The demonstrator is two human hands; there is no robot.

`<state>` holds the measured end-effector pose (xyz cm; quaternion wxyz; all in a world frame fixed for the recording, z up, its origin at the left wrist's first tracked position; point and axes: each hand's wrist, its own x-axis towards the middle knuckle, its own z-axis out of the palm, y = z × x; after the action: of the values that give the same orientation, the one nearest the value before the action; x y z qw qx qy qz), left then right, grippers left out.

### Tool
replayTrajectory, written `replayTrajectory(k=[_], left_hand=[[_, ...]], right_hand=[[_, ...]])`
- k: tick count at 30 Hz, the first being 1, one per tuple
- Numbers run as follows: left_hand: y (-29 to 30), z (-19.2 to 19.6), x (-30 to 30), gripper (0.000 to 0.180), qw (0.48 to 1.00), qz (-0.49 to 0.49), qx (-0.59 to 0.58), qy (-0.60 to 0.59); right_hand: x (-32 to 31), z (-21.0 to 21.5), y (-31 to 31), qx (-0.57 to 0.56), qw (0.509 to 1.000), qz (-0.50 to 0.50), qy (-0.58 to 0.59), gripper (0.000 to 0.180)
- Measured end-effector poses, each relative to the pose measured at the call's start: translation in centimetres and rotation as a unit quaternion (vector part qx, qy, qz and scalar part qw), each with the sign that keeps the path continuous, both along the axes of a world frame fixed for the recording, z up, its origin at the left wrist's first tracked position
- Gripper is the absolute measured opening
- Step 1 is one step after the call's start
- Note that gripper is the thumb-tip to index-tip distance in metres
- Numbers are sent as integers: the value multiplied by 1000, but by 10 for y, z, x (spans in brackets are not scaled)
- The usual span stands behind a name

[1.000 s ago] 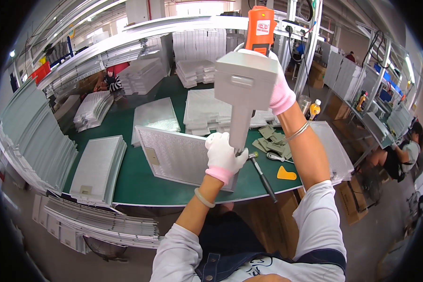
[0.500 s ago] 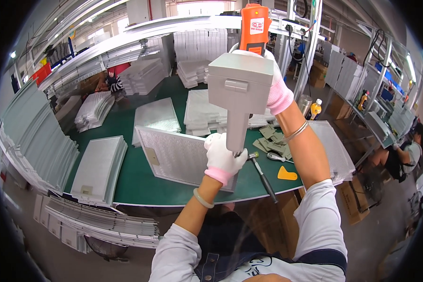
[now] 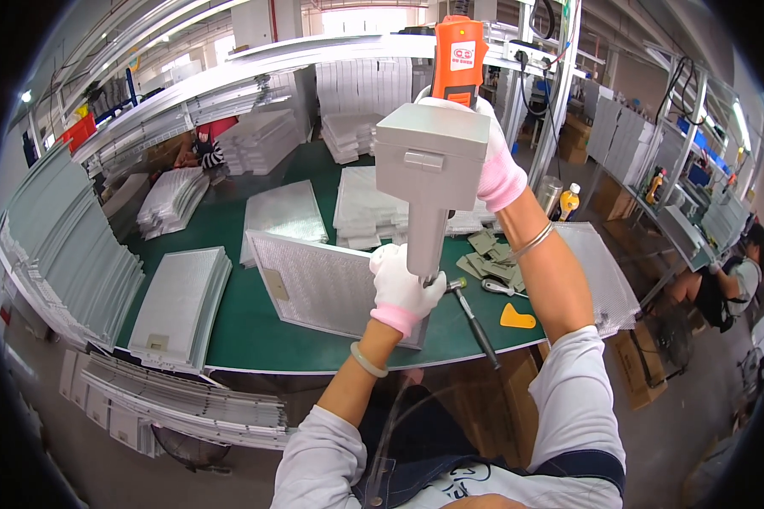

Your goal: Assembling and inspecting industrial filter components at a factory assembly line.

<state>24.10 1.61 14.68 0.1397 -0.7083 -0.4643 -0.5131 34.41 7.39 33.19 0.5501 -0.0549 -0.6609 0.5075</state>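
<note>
My right hand (image 3: 502,165), in a white glove with a pink cuff, is closed on a power tool (image 3: 433,148) with a grey boxy head and an orange body. Much of that hand is hidden behind the tool. The tool's narrow grey nose points down to my left hand (image 3: 403,287), gloved the same way. My left fingers are closed at the upper edge of a silver framed mesh panel (image 3: 323,276), which stands tilted on the table. The nose tip and the left fingertips meet there, and the exact contact is hidden.
On the green table (image 3: 255,346) lie a hammer (image 3: 475,327), a screwdriver (image 3: 501,288), a yellow scraper (image 3: 516,316) and a pile of small greenish plates (image 3: 488,259). Panel stacks (image 3: 178,301) stand left and behind. A yellow bottle (image 3: 570,202) stands at right. Other people work farther off.
The power tool has shifted very slightly left and down, with my right hand on it. My left hand and the panel hold nearly the same place.
</note>
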Motion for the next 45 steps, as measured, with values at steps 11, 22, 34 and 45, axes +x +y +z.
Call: replayTrajectory(k=[11, 22, 34, 45], left_hand=[[0, -1, -1, 21, 1000, 7, -10, 9], [-27, 22, -22, 40, 995, -17, -69, 72], [-47, 31, -183, 75, 932, 48, -277, -229], [-11, 118, -106, 23, 992, -10, 64, 108]], right_hand=[[0, -8, 6, -68, 995, 59, 31, 15], [21, 32, -35, 41, 980, -192, -23, 15], [92, 38, -15, 55, 906, -401, -122, 22], [97, 57, -39, 125, 914, -340, -183, 33]])
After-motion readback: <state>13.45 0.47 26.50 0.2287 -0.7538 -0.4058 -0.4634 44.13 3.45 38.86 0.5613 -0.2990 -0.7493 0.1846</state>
